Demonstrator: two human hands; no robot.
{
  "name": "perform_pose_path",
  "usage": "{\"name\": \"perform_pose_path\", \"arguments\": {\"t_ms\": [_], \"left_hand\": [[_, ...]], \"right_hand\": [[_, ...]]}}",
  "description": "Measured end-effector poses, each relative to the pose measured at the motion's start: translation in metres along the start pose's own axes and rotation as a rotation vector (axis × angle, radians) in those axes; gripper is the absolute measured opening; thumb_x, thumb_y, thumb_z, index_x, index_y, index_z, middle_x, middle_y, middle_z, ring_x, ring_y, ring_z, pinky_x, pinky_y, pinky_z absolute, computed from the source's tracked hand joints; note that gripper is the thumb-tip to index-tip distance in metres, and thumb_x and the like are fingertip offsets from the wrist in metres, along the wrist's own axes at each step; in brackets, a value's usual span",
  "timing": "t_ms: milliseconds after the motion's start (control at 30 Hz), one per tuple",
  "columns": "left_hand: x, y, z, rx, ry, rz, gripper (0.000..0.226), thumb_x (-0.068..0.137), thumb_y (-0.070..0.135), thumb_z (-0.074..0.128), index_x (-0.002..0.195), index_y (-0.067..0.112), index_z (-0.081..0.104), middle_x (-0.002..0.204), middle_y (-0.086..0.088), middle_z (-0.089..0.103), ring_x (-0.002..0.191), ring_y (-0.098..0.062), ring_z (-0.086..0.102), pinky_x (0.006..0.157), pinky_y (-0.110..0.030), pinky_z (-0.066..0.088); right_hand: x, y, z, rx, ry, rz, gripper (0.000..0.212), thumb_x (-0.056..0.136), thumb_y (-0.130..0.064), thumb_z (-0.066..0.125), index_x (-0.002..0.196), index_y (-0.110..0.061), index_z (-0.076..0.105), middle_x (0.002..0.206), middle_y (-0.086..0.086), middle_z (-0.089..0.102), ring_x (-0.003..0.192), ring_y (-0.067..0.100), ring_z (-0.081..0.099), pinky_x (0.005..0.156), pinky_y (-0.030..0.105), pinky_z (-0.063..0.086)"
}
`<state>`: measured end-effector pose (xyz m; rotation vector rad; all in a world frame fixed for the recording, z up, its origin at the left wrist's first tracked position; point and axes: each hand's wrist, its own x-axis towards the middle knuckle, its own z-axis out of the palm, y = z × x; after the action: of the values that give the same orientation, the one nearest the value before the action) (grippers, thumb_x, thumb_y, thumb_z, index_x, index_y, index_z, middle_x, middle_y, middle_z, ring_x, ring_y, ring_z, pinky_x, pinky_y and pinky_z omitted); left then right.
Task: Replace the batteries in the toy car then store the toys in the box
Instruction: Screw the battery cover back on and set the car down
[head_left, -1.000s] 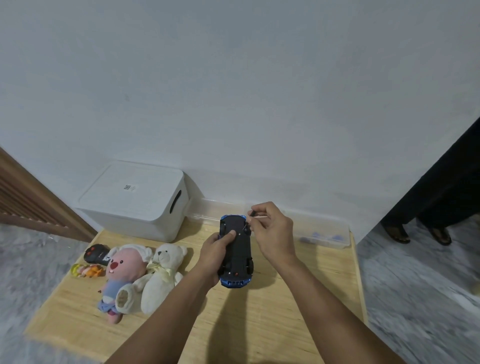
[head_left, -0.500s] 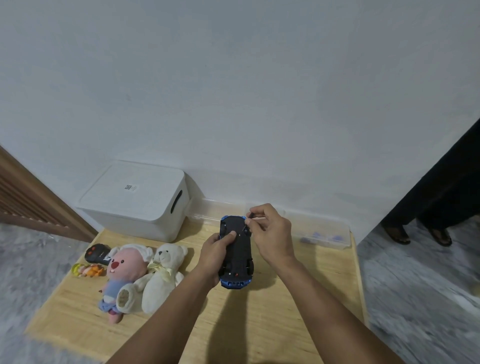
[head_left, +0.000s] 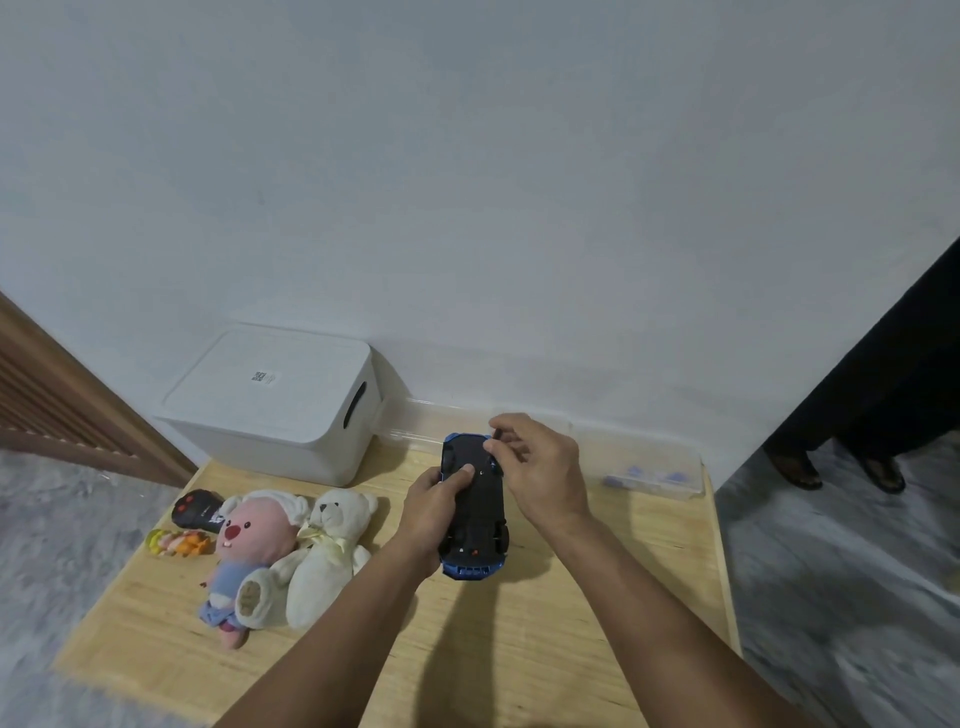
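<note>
The left hand (head_left: 434, 512) grips the blue toy car (head_left: 474, 512) upside down above the wooden table (head_left: 519, 649); the right hand (head_left: 540, 467) pinches a thin dark tool (head_left: 494, 432) over its underside.

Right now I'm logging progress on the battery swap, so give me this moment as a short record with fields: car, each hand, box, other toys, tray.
car: toy car, blue, underside up, held above the table
left hand: left hand grips the car's side, thumb on the underside
right hand: right hand pinches a small dark tool at the car's far end; too small to identify
box: white storage box, lid on
other toys: pink plush, white teddy bear, black remote, small orange figure, all on the table
tray: clear tray by the wall, bluish items inside
</note>
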<state>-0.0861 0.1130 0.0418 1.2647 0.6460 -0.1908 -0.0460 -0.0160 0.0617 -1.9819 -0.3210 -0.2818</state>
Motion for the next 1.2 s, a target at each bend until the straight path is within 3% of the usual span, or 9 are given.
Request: {"name": "perform_pose_path", "arguments": {"t_ms": [167, 333, 433, 567, 700, 833, 1200], "left_hand": [[0.001, -0.002, -0.001, 0.007, 0.001, -0.001, 0.030, 0.091, 0.023, 0.064, 0.113, 0.003, 0.060, 0.100, -0.022, 0.072, 0.077, -0.033, 0.071, 0.060, -0.035, 0.056], [-0.001, -0.002, -0.001, 0.006, 0.001, -0.009, 0.029, 0.091, 0.023, 0.064, 0.112, 0.002, 0.059, 0.098, -0.022, 0.071, 0.079, -0.034, 0.070, 0.060, -0.036, 0.057], [-0.002, -0.002, -0.001, 0.014, -0.009, -0.005, 0.029, 0.091, 0.023, 0.064, 0.112, 0.002, 0.060, 0.099, -0.021, 0.072, 0.082, -0.035, 0.071, 0.062, -0.036, 0.057], [-0.002, -0.002, 0.000, 0.029, -0.028, 0.005, 0.031, 0.091, 0.024, 0.064, 0.113, 0.003, 0.060, 0.100, -0.021, 0.072, 0.086, -0.037, 0.071, 0.063, -0.036, 0.058], [-0.003, -0.003, 0.000, 0.031, -0.024, 0.003, 0.030, 0.091, 0.024, 0.064, 0.113, 0.004, 0.061, 0.099, -0.019, 0.072, 0.082, -0.034, 0.071, 0.060, -0.034, 0.057], [-0.004, -0.003, 0.001, 0.033, -0.011, 0.006, 0.028, 0.091, 0.024, 0.065, 0.111, 0.005, 0.062, 0.099, -0.018, 0.073, 0.082, -0.032, 0.071, 0.059, -0.033, 0.057], [-0.004, -0.006, 0.004, 0.048, -0.017, 0.013, 0.027, 0.091, 0.024, 0.065, 0.111, 0.007, 0.061, 0.101, -0.018, 0.072, 0.087, -0.034, 0.071, 0.061, -0.033, 0.057]], "right_hand": [[-0.001, 0.001, -0.001, 0.015, -0.003, -0.003, 0.021, 0.087, -0.004, 0.065, 0.105, -0.010, 0.074, 0.099, 0.000, 0.075, 0.089, 0.008, 0.070, 0.083, 0.024, 0.055], [0.003, -0.003, -0.004, 0.012, -0.038, 0.030, 0.006, 0.083, -0.016, 0.073, 0.085, -0.012, 0.075, 0.078, -0.004, 0.074, 0.072, 0.007, 0.069, 0.069, 0.027, 0.057], [0.005, -0.005, -0.005, -0.053, -0.036, 0.026, 0.018, 0.081, -0.028, 0.074, 0.073, -0.015, 0.065, 0.062, -0.007, 0.063, 0.060, 0.008, 0.060, 0.058, 0.026, 0.051], [0.007, -0.006, -0.006, -0.169, -0.078, -0.009, 0.026, 0.088, -0.030, 0.062, 0.072, -0.015, 0.048, 0.051, -0.005, 0.046, 0.050, 0.015, 0.044, 0.052, 0.031, 0.041], [0.010, -0.004, -0.009, -0.306, -0.196, -0.012, 0.029, 0.096, -0.036, 0.048, 0.078, -0.016, 0.040, 0.052, 0.002, 0.047, 0.056, 0.027, 0.053, 0.052, 0.038, 0.041], [0.013, -0.003, -0.011, -0.493, -0.238, -0.040, 0.032, 0.099, -0.043, 0.038, 0.081, -0.018, 0.040, 0.059, 0.002, 0.051, 0.059, 0.029, 0.053, 0.053, 0.035, 0.038], [0.016, -0.011, -0.013, -0.570, -0.280, 0.078, 0.066, 0.091, -0.066, 0.036, 0.051, -0.014, 0.033, 0.048, 0.000, 0.038, 0.056, 0.027, 0.043, 0.051, 0.032, 0.027]]}}
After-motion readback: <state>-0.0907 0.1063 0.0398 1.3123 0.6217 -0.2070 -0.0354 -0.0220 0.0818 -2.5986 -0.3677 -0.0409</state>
